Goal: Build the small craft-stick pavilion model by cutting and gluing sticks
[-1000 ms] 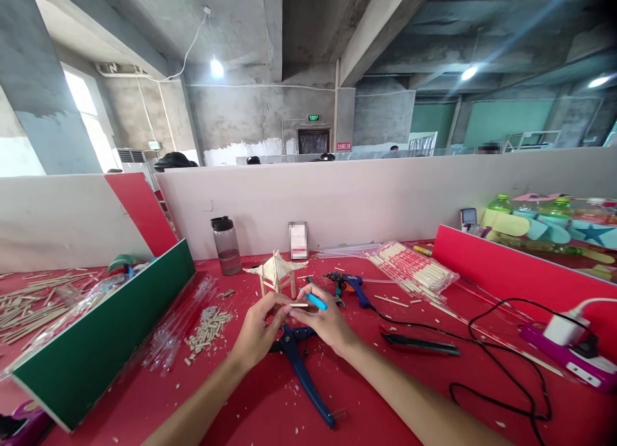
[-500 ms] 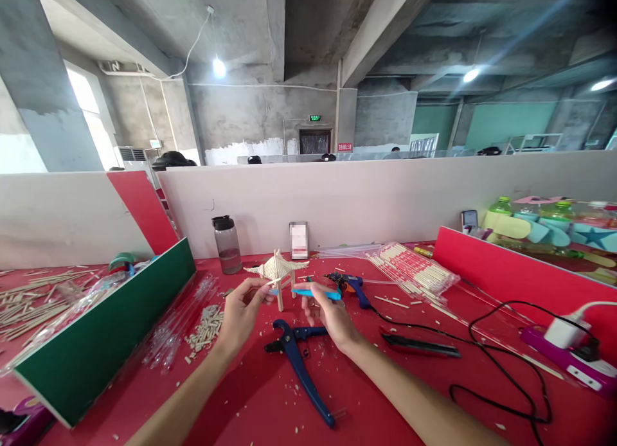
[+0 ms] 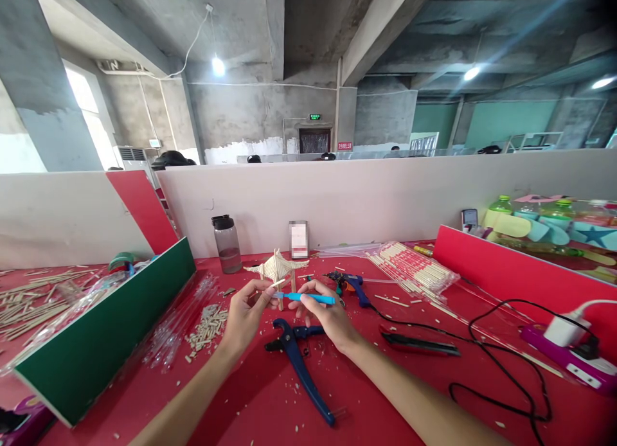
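Left hand (image 3: 245,314): raised above the red table (image 3: 250,401), fingers curled, thumb and forefinger pinching a short wooden stick (image 3: 276,283) that angles up to the right.
Right hand (image 3: 324,317): just right of the left hand, fingertips pressed together around a blue pen-like tool (image 3: 308,297), held level with its tip pointing left.
Tool tip: close under the raised end of the stick; cannot tell whether touching.
Stick model (image 3: 277,269): small pavilion with a peaked roof on thin legs, standing on the table just beyond both hands, partly hidden by the fingers.
Blue pliers (image 3: 299,362): lying on the table beneath and between the two wrists, handles running toward the body.
Glue gun (image 3: 349,284): resting just beyond and right of the right hand, black cord (image 3: 501,362) looping farther right.
Black flat tool (image 3: 419,344): on the table right of the right forearm.
Cut stick pieces (image 3: 207,324): small heap left of the left hand.
Green board (image 3: 106,333): farther left of the left forearm, set on edge.
Dark bottle (image 3: 226,245): upright beyond the left hand, near the white partition (image 3: 385,195).
Bagged sticks (image 3: 414,269): beyond the right hand, off to the right.
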The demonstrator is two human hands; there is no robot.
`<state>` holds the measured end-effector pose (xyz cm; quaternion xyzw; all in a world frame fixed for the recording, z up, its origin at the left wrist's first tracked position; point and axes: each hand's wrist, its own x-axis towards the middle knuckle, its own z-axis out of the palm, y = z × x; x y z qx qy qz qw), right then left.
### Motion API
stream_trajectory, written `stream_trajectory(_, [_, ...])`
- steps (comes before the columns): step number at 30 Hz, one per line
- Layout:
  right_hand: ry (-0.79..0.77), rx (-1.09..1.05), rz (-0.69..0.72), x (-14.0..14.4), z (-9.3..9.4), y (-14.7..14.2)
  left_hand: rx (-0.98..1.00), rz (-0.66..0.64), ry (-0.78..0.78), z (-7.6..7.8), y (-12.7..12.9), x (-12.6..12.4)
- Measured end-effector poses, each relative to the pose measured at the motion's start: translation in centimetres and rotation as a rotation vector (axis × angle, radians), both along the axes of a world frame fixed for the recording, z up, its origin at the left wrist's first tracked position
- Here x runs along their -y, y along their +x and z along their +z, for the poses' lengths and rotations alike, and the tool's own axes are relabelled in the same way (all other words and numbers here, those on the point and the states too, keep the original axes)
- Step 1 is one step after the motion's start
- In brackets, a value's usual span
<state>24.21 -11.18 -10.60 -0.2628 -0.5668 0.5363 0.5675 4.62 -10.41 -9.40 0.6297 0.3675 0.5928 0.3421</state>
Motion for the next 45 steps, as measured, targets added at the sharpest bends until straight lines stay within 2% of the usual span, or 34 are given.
stream_trajectory(5, [-0.02,0.038,0.007,-0.1,-0.3,0.0,-0.058,0.008,0.002,0.1,0.1,0.4])
stream_trajectory(10, [-0.142,-0.022,0.101,-0.5,-0.6,0.3,-0.073,0.025,0.013,0.1,0.1,0.3])
stream_trajectory(13, [-0.153,0.021,0.125,-0.6,-0.4,0.7,-0.095,0.042,0.028,0.2,-0.1,0.1])
stream_trajectory(18, [-0.09,0.238,0.228,-0.7,-0.5,0.9,-0.271,0.057,0.102,0.2,-0.6,0.4])
stream_trajectory(23, [0.034,0.344,0.24,-0.3,-1.1,0.4,-0.501,-0.036,0.159,-0.6,0.1,1.1])
stream_trajectory(26, [0.134,0.39,0.252,0.0,-1.2,0.2,-0.52,-0.062,0.185,-1.0,0.7,1.4])
stream_trajectory(29, [0.165,0.407,0.242,-0.1,-1.3,0.2,-0.495,-0.048,0.171,-0.8,0.9,1.5])
stream_trajectory(33, [0.299,0.487,0.06,-0.5,-1.0,0.8,-0.471,0.022,0.154,-0.4,0.5,1.4])
stream_trajectory(36, [0.418,0.688,-0.117,-0.9,-0.2,2.0,-0.521,0.079,0.163,-0.2,0.2,1.2])
stream_trajectory(40, [0.443,0.912,-0.257,-1.9,1.0,4.2,-0.587,0.117,0.158,-0.5,-0.1,0.9])
stream_trajectory(45, [0.466,0.902,-0.47,-3.4,2.2,6.6,-0.651,0.102,0.15,-0.7,-0.2,0.8])
